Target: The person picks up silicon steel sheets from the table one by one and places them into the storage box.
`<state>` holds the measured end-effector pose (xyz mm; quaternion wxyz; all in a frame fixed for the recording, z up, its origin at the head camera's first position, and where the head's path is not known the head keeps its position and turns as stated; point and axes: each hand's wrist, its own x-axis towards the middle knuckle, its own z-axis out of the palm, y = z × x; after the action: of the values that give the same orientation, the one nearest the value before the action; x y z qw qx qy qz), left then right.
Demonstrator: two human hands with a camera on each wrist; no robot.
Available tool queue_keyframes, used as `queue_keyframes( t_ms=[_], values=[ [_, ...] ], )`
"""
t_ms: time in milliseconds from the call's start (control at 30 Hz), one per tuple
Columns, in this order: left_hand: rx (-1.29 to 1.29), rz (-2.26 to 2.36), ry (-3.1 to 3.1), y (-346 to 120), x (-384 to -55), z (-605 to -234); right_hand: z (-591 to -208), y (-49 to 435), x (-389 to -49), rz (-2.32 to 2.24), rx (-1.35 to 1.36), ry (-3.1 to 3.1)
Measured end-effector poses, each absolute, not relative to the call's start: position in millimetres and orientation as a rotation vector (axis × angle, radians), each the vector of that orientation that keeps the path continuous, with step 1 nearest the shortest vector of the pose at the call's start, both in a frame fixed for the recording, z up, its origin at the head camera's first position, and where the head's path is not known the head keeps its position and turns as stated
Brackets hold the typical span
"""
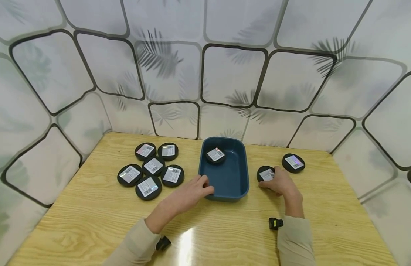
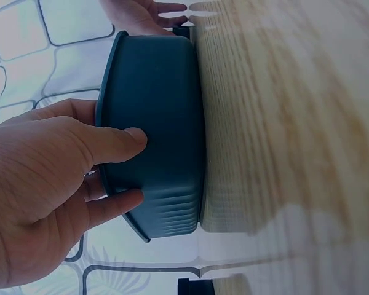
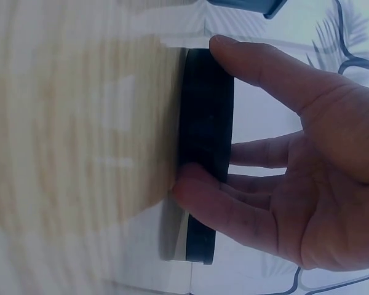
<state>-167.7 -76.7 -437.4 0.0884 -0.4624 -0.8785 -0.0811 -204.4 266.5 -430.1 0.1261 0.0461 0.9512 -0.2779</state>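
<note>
I have the left hand (image 1: pixel 191 193) gripping the bin (image 1: pixel 228 181) by its rim. Right of the bin, my right hand (image 1: pixel 279 181) grips a disc (image 1: pixel 266 174).

Light wooden table (image 1: pixel 225 232); whitish backdrop (image 1: pixel 232 77) behind (black-lined, leaf-printed).

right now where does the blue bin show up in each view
Head: blue bin, right of and below centre.
Left wrist: blue bin, slightly left of centre.
Right wrist: only part of it, top edge, right of centre.
Shared landmark: the right hand, in all three.
</note>
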Motion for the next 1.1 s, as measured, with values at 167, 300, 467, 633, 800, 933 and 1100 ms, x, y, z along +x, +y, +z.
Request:
queue_keyframes(
  t_ms=[167,300,467,633,800,933,1100],
  values=[
    [-1.374,-0.247,-2.626,-77.4,-167.5,-436.6,-430.9,266.3,-206.0,-0.823,0.124,2.774],
    [-1.362,-0.258,-2.637,-77.3,-167.1,-437.4,-430.7,266.9,-207.0,-0.801,0.098,2.799],
    [-1.362,-0.28,-2.645,-76.7,-167.4,-437.0,-430.2,268.8,-207.8,-0.78,0.069,2.84],
    [-1.367,-0.287,-2.643,-76.5,-167.5,-436.6,-428.8,270.0,-207.1,-0.799,0.079,2.837],
    [-1.364,-0.284,-2.636,-77.3,-167.4,-436.8,-428.2,269.9,-206.3,-0.806,0.09,2.834],
    [-1.366,-0.277,-2.624,-77.9,-167.3,-437.1,-428.7,270.5,-206.8,-0.81,0.094,2.836],
    [-1.372,-0.275,-2.61,-78.9,-167.7,-438.2,-430.3,271.0,-207.1,-0.83,0.104,2.829]
  ],
)
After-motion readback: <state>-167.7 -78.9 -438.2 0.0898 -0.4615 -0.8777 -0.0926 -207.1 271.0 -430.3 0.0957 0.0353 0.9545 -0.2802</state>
